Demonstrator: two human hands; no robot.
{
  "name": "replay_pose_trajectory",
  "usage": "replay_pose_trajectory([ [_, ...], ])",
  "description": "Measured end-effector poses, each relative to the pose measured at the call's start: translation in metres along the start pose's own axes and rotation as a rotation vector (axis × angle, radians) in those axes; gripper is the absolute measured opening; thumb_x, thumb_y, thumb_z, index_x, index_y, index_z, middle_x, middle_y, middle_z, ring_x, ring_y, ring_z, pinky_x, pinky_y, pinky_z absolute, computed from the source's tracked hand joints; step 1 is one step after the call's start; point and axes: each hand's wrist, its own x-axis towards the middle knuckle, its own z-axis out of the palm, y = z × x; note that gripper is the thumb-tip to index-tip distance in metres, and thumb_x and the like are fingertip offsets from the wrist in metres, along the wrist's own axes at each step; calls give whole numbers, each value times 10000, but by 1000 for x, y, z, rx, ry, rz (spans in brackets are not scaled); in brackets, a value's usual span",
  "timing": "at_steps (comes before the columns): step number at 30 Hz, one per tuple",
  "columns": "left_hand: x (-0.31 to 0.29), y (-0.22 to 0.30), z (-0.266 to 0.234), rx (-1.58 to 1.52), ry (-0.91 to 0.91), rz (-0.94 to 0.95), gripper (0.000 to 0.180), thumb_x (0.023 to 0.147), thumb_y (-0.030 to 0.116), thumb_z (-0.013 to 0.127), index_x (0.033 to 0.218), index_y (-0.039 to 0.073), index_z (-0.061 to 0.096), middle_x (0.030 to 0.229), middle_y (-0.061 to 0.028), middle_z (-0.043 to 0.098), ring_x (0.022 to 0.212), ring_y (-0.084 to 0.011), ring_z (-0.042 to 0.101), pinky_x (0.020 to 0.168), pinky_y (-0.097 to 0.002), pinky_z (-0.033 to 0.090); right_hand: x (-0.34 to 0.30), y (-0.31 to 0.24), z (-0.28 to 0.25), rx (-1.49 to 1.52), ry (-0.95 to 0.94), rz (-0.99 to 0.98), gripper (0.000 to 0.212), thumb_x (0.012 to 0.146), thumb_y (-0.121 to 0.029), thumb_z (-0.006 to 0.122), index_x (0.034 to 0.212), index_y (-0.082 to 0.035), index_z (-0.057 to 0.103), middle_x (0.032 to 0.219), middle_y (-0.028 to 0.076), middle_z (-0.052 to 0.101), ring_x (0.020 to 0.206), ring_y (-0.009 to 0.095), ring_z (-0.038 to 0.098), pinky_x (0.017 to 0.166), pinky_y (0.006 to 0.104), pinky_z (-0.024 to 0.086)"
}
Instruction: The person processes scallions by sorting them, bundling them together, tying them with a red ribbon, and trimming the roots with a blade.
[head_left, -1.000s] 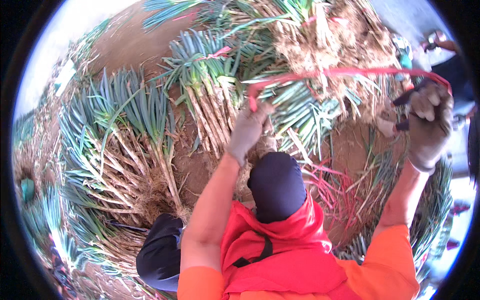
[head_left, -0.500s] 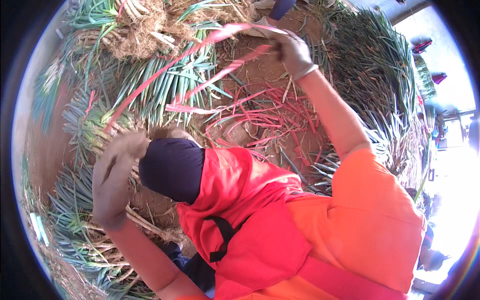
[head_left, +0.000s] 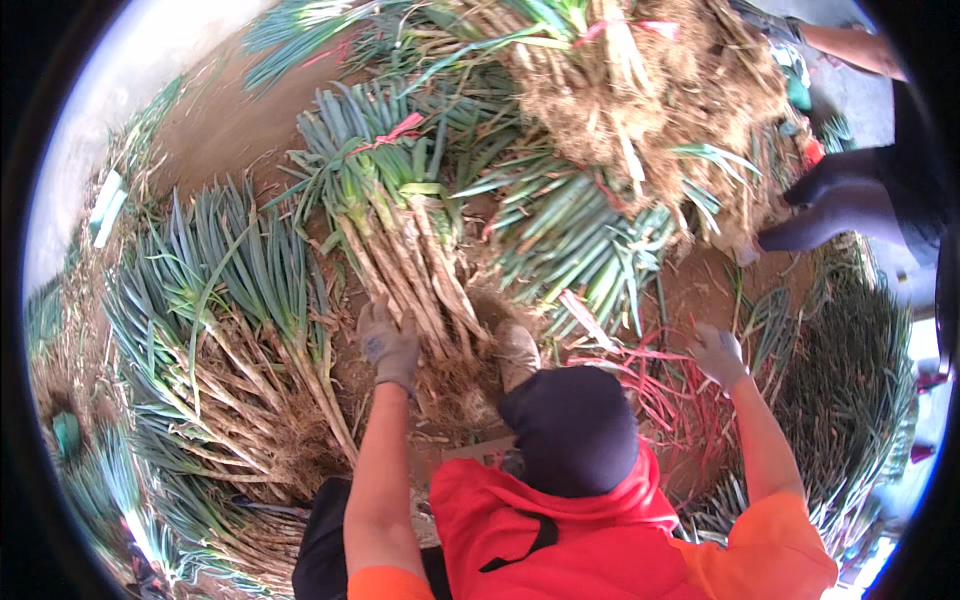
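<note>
My left hand (head_left: 387, 345), in a pale work glove, is beside the lower stalks of a bundle of long green onions (head_left: 395, 240), its thumb and fingers apart. A pink strip (head_left: 385, 140) is tied round the leaves of that bundle, and its roots point toward me. To the right, my gloved right hand (head_left: 718, 357) is above a tangle of loose pink strips (head_left: 655, 395) on the soil. Its fingers are bunched, and a bit of pink strip shows at their tips.
Loose green onions (head_left: 230, 350) lie at left. A root-out pile of onions (head_left: 640, 90) stands at the far side, and a dark leafy stack (head_left: 840, 370) at right. Another person (head_left: 860, 200) in dark clothes is at the far right. A boot (head_left: 515, 350) stands near the bundle.
Both hands have come down from a raised position, where my right hand held long pink strips up. The view has turned and shifted. My left hand is now by the tied bundle.
</note>
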Motion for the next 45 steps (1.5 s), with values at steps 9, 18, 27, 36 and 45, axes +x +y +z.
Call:
replay_pose_trajectory([
  [9, 47, -42, 101, -6, 119, -23, 705, 916, 448, 556, 1515, 176, 303, 1486, -238, 280, 1366, -423, 283, 1112, -509, 260, 270, -348, -59, 521, 136, -769, 182, 956, -178, 525, 996, -56, 654, 988, 134, 673, 958, 260, 644, 881, 379, 503],
  [18, 54, -52, 95, -111, 187, 43, 641, 904, 393, 581, 1459, 146, 375, 1478, -254, 298, 1334, -443, 338, 1073, -529, 312, 459, -495, 5, 627, 277, -452, 274, 891, -308, 565, 1097, -140, 636, 1053, 158, 668, 994, 361, 628, 866, 433, 493],
  [27, 59, -53, 100, -142, 200, 28, 658, 869, 469, 586, 1437, 201, 394, 1432, -231, 335, 1263, -458, 393, 999, -566, 366, 514, -536, 25, 856, 24, -294, 147, 883, -209, 607, 955, -86, 642, 764, 54, 642, 696, 202, 622, 595, 336, 478],
  [36, 58, -60, 101, -140, 190, 26, 693, 856, 457, 610, 1453, 201, 371, 1428, -245, 336, 1272, -460, 376, 1021, -560, 342, 371, -512, -124, 1448, -418, -780, 123, 886, -5, 570, 969, -29, 657, 713, -9, 586, 529, 48, 482, 470, 200, 386],
  [45, 56, -61, 102, -152, 202, 18, 699, 857, 439, 619, 1457, 176, 376, 1448, -258, 327, 1294, -454, 364, 1052, -543, 310, 477, -524, -25, 308, 283, -411, 416, 891, -388, 634, 1184, -95, 602, 1072, 146, 660, 953, 294, 653, 867, 399, 502],
])
